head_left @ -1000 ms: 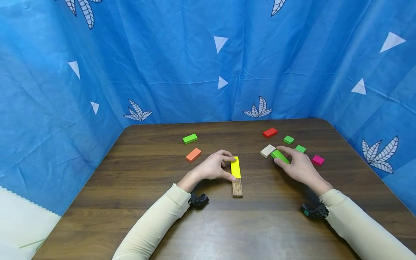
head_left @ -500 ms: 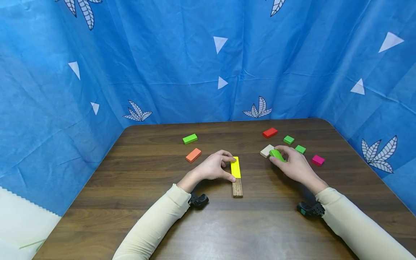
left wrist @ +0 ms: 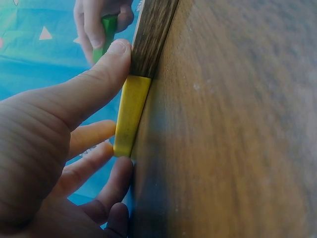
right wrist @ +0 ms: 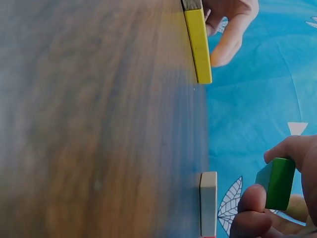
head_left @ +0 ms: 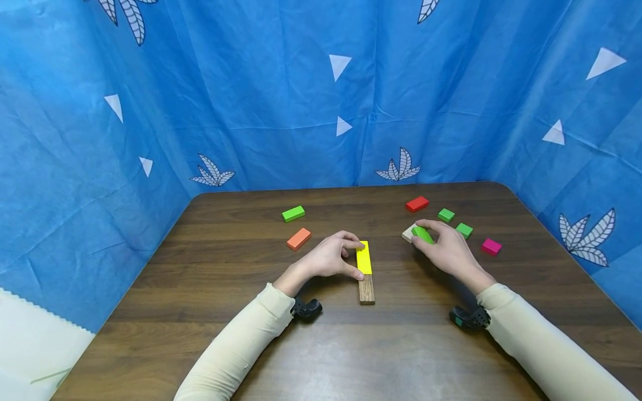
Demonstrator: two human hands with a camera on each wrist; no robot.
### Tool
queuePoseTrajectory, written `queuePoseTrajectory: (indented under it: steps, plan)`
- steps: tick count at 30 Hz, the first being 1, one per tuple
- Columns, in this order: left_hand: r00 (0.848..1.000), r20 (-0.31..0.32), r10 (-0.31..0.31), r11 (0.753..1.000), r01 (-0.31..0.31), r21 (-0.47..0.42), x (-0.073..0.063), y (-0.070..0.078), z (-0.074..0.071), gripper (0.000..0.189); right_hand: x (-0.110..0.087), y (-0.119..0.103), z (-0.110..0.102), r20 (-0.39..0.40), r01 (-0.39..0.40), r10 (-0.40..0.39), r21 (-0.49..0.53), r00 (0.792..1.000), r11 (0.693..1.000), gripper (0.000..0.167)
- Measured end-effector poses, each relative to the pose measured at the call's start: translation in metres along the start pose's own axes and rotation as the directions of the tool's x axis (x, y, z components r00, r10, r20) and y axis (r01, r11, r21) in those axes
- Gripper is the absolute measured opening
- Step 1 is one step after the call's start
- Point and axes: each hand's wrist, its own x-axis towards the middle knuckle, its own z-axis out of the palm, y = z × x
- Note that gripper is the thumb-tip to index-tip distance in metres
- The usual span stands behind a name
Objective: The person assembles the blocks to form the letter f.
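In the head view my left hand is at a yellow block lying on the table. The thumb is by its near end and a fingertip is over its far part. A brown wood-grain block continues from the yellow one in line, end to end. My right hand pinches a bright green block between thumb and fingers. The right wrist view shows this green block raised off the table, beside a pale wooden block. In the head view it partly covers that pale block.
Toward the back left lie a light green block and an orange block. Around the right hand are a red block, two small green blocks and a magenta block. A blue curtain stands behind the table.
My right hand has moved a little to the left with the green block, which now overlaps the pale block in the head view. The left hand has stayed in place.
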Motion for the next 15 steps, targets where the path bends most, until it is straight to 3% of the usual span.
queuePoseTrajectory:
  steps: [6, 15]
  plan:
    - [1.000, 0.004, -0.005, 1.000, 0.005, -0.002, -0.0002, 0.0000, 0.0010, 0.077, 0.0038, -0.0028, 0.0053, -0.001, 0.032, -0.032, 0.056, 0.999, 0.998, 0.048]
    - [1.000, 0.004, -0.002, 1.000, 0.002, 0.003, -0.0001, 0.0012, 0.0008, 0.077, 0.0098, -0.0032, 0.0089, 0.103, -0.065, 0.039, 0.257, 0.994, 0.964, 0.053]
